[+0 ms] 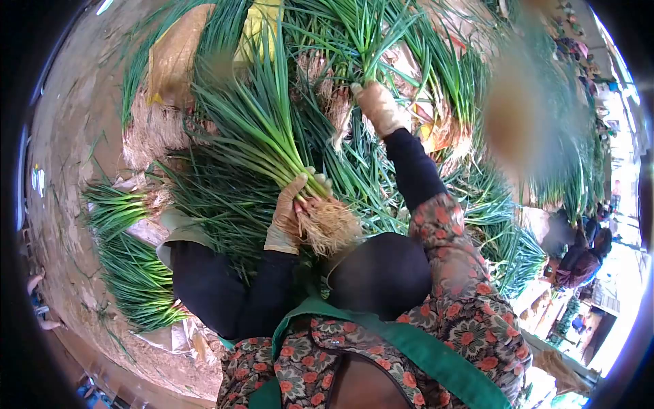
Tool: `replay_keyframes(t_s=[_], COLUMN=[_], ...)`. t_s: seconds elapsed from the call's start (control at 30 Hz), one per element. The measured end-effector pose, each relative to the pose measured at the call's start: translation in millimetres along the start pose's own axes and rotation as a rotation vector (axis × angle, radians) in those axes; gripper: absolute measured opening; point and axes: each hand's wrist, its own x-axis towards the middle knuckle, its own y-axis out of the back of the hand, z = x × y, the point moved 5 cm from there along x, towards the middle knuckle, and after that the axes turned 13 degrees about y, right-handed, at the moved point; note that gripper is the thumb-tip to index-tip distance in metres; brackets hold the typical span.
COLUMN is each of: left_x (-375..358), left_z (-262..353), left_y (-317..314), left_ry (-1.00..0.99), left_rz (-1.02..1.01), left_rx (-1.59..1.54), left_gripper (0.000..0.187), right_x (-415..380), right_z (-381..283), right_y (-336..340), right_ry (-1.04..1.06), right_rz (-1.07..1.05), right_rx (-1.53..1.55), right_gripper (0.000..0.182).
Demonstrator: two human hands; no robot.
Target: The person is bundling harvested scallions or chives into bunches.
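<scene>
My left hand (289,210), in a pale glove, is wrapped round a bunch of green onions (269,133) just above its roots. The long green leaves fan up and to the left, and the tan, stringy roots (327,225) hang down by my knee. Farther forward and to the right, my gloved right hand (379,109) is closed round the stalks of more green onions (371,48), whose leaves spread away from me. Part of what that hand grips is hidden behind its fingers. Loose green onions (218,184) lie beneath and between both hands.
Bundled green onions (139,279) lie on the left, near the bare dirt floor (68,225). A tan sack (177,54) and a yellow sack (259,27) lie among the heaps ahead. Other people (582,255) sit at the far right. A blurred spot covers part of the right side.
</scene>
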Motion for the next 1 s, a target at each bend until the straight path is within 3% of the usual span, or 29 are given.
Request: replay_keyframes(t_s=[0.07,0.1,0.13,0.17,0.2,0.23,0.3,0.37,0.4,0.43,0.5,0.6,0.63,0.67,0.73,0.77,0.87,0.97,1.0], left_x=[6,10,-2,5,16,17,12,10,14,2,-2,-7,-5,-7,-3,-3,-2,10,9], left_z=[3,0,-3,-8,-15,-14,-17,-11,-11,-12,-7,-5,-7,-9,-12,-12,-11,-12,-13], left_y=[7,9,-23,-12,9,7,12,18,10,-11,-17,-28,-29,-29,-28,-27,-26,-11,-6], left_ry=[0.002,0.015,0.057,0.06,0.058,0.049,0.095,0.097,0.13,0.104,0.029,0.02,0.052,0.081,0.094,0.101,0.112,0.083,0.042], left_rz=[0.009,0.012,0.002,0.025,0.048,0.073,0.173,0.185,-0.039,-0.239,-0.393,-0.386,-0.364,-0.339,-0.325,-0.312,-0.323,-0.328,-0.081], left_rx=[0.07,0.105,-0.021,0.026,0.073,0.12,0.124,0.086,0.088,-0.116,-0.198,-0.255,-0.274,-0.293,-0.299,-0.264,-0.184,-0.139,-0.141], left_gripper=[0.028,0.028,0.026,0.019,0.015,0.016,0.022,0.019,0.02,0.026,0.032,0.039,0.041,0.043,0.044,0.043,0.039,0.04,0.042], right_x=[-29,-46,-66,-88,-112,-120,-118,-125,-128,-131,-128,-129,-103,-71,-34,-16,46,59,54], right_z=[-19,-31,-45,-59,-84,-81,-83,-83,-77,-70,-50,-31,-23,9,24,12,68,67,58], right_y=[-5,-13,-25,-36,-28,-35,-35,-43,-50,-57,-68,-58,-40,-39,-11,21,-33,-37,-27], right_ry=[0.046,0.189,0.255,0.274,0.017,-0.002,0.415,0.413,0.418,0.424,0.455,0.285,0.366,0.566,0.364,-0.012,0.039,0.269,0.148], right_rz=[-0.076,-0.18,-0.367,-0.573,-0.71,-0.722,-0.495,-0.36,-0.392,-0.423,-0.671,-0.708,-0.493,-0.054,0.249,0.106,-0.04,-0.03,-0.069], right_rx=[0.302,0.282,0.511,0.741,1.049,0.967,0.544,0.644,0.611,0.579,0.35,0.469,0.374,0.172,-0.004,0.027,-0.217,-0.4,-0.168], right_gripper=[0.041,0.041,0.038,0.036,0.034,0.032,0.029,0.026,0.026,0.025,0.025,0.031,0.034,0.036,0.042,0.045,0.054,0.05,0.047])
